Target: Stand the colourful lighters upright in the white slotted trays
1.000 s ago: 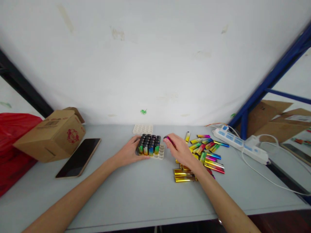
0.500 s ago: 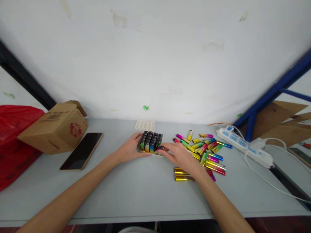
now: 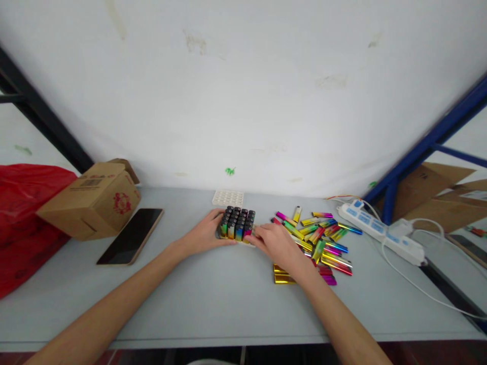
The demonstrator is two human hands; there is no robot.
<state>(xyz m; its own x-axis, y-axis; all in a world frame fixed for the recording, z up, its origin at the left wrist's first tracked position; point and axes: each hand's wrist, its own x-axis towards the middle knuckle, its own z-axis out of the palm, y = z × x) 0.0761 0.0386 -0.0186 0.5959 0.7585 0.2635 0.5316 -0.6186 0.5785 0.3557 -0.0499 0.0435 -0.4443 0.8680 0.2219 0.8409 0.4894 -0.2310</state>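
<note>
And here, on the grey surface (image 3: 198, 299), the white tray (image 3: 246, 245) was being steadied from its left side! By the left hand (image 3: 208, 234) it was gripped, thumb laid along the near edge, fingers curved around toward the far side. Packed upright in the tray, a tight block of black-topped metallic pieces (image 3: 238, 219) was seen, 4 of them shown in the near row: green and yellow, orange, blue, and, at the near right corner, the magenta piece (image 3: 247, 232). Right there, against that corner of the tray, the right hand (image 3: 279, 244) was placed! Its thumb and fingers were bent close together at the magenta piece; whether it was pinched or only touched could not be told, the grip being hidden.

To the right of the tray, a loose pile (image 3: 323, 238) was spread, gold, red, green, blue and magenta pieces lying across each other, some covered by the right wrist. Just behind the tray, a second white tray (image 3: 228, 198) was laid flat. Well left of the tray, a dark-screened phone (image 3: 131, 236) was set down, with a cardboard box (image 3: 91, 203) beyond it. Far right of the tray, a white power strip (image 3: 380, 229) was stretched out, cables attached.
</note>
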